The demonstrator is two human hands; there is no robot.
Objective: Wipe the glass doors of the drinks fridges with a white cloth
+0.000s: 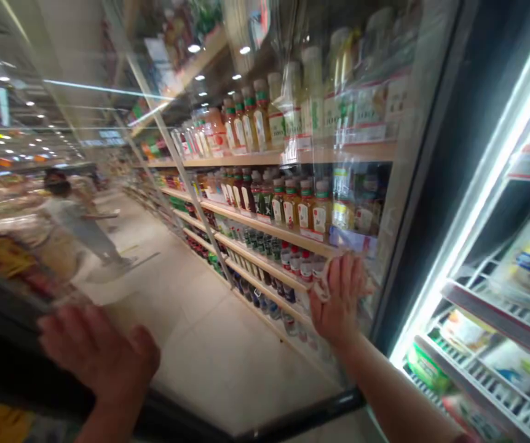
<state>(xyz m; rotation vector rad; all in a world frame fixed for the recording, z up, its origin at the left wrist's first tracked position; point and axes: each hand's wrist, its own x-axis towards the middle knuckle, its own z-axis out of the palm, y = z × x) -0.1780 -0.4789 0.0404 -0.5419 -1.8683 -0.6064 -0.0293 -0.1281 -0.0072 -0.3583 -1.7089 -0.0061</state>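
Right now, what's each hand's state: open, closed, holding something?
Left hand: open, nothing visible in it.
Right hand: open, laid over a pale cloth against the glass door.

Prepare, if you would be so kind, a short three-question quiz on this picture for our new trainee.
1. Which of the person's hands has the pale cloth?
2. True or false: the brightly lit cooler shelves are on the right side of the picture.
3. What lines the pale-edged shelves across the aisle?
A) books
B) bottles
C) shoes

Key: 1. The right hand. 2. True. 3. B.
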